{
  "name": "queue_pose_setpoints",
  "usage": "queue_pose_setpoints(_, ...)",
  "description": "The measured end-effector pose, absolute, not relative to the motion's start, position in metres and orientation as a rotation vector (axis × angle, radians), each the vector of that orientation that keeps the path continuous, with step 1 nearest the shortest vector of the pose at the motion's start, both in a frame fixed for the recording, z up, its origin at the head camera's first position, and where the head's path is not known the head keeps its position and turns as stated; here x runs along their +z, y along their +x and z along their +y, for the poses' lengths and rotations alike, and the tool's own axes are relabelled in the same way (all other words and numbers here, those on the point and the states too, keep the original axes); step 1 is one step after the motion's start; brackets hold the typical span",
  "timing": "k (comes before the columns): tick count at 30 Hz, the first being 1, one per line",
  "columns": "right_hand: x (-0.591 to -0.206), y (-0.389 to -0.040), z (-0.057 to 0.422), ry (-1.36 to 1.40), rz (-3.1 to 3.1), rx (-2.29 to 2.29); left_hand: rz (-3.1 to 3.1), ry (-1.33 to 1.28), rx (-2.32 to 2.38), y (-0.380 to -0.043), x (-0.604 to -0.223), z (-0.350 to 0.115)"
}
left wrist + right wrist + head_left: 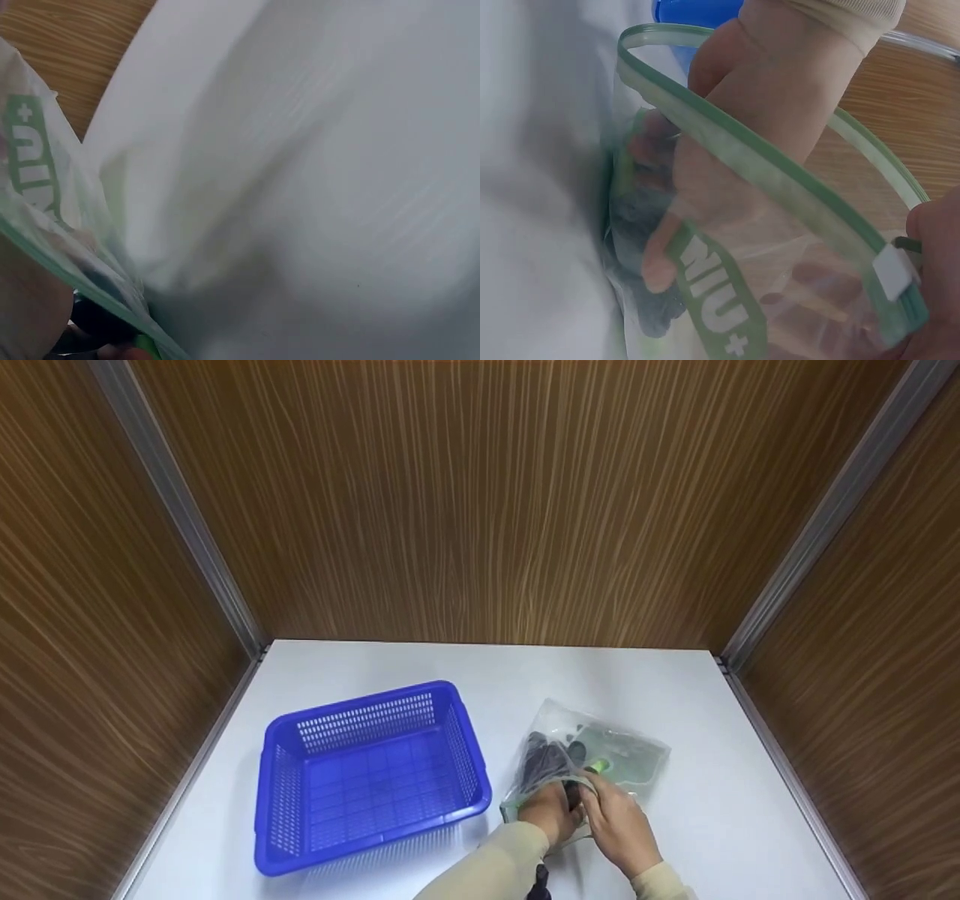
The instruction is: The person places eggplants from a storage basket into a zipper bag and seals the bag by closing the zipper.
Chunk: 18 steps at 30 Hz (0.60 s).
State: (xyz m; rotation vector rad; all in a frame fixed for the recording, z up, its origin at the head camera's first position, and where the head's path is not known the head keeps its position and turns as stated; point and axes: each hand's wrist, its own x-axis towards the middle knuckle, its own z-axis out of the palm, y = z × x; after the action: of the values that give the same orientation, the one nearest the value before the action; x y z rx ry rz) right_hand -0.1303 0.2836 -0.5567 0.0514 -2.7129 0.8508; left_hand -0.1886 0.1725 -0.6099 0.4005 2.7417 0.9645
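A clear zip bag [645,754] with a green-edged mouth and a white slider lies on the right of the table. My left hand [546,811] reaches through its mouth. Inside, seen through the plastic in the right wrist view, its thumb and fingers grip a dark, lumpy bundle [641,225], whose kind cannot be made out. Bright green bits [600,766] show beside the dark contents. With my right hand [622,821] I hold the bag's rim near the slider [894,271], keeping the mouth spread. Green printing [718,292] marks the bag's side.
A blue plastic basket [373,837] with slotted walls stands on the left of the white table [480,664]. Wood-grain panels [487,510] enclose the table at the back and both sides, with metal rails [184,510] at the corners.
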Motion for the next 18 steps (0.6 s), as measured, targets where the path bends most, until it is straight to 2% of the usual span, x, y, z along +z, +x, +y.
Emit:
queue_pose_setpoints(5, -0.556, -0.131, 0.287, -0.003, -2.76, 0.879, 2.832, 0.524, 0.954, -0.176, -0.601, 0.162)
queue_pose_setpoints(13, -0.557, -0.134, 0.295, 0.016, -2.74, 0.868, 2.896, 0.912, 1.189, -0.148, -0.574, 0.132)
queue_pose_setpoints(18, -0.554, -0.132, 0.305, -0.014, -2.76, 0.902, 3.214, 1.088, 1.267, -0.148, -0.559, 0.113)
